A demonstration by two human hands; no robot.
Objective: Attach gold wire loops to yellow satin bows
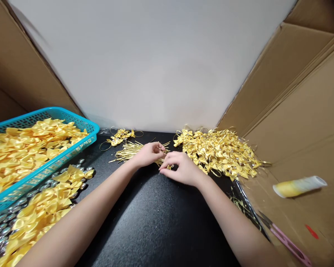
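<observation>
My left hand is closed in a pinch over the right end of a bundle of gold twist ties; what its fingertips hold is hidden. Close beside it, my right hand curls its fingers around a small yellow ribbon bow, mostly covered, with a shiny bit showing. To the right lies a heap of yellow bows with gems and gold wire loops. A few more looped bows sit behind the twist ties.
At left, a turquoise basket holds many plain yellow bows. Loose bows and clear gems lie before it. Pink-handled scissors and a yellow-white tube rest on cardboard at right. A pale wall stands behind.
</observation>
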